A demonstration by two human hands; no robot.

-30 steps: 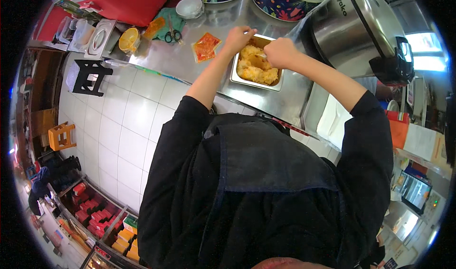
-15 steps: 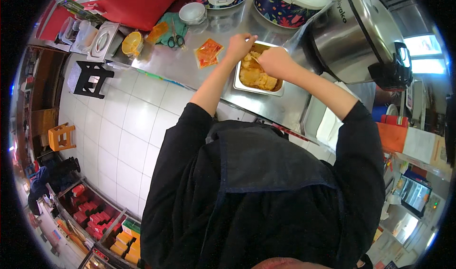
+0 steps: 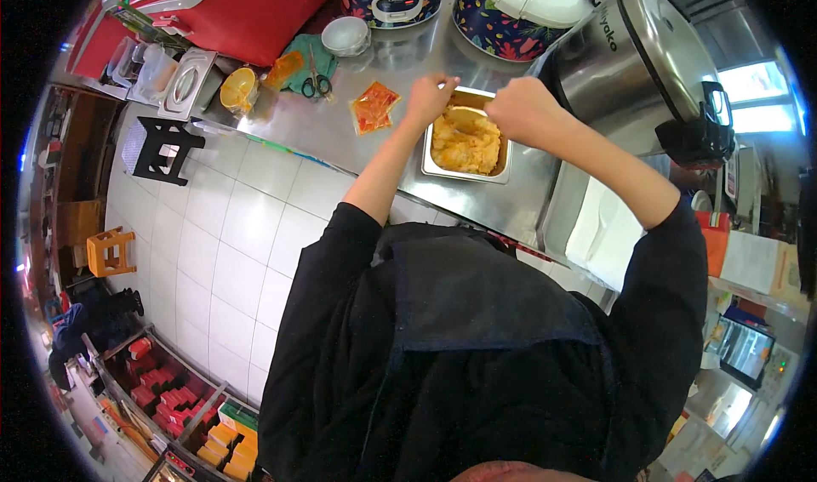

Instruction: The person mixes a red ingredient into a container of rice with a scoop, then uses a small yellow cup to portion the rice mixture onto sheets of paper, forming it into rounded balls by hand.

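Observation:
A rectangular metal tray (image 3: pixel 425 164) of yellow-orange food stands on the steel counter (image 3: pixel 340 142). My left hand (image 3: pixel 428 99) is at the tray's far left corner, its fingers pinched on the rim. Over the far right corner my right hand (image 3: pixel 523 112) is curled into a fist. Anything inside it is hidden. An orange sauce sachet (image 3: pixel 373 108) lies flat just left of the tray.
Scissors (image 3: pixel 317 79) lie on a green cloth near a white bowl (image 3: pixel 349 34) and an orange cup (image 3: pixel 237 88). A red cooler (image 3: pixel 242 5), two floral cookers (image 3: pixel 509 10) and a tall steel urn (image 3: pixel 647 57) line the back. A sink (image 3: pixel 596 231) is at the right. A black stool (image 3: pixel 158 148) stands on the tiled floor.
Both hands were down on the food in the middle of the tray. They have drawn apart toward the tray's far corners, and the view has shifted slightly.

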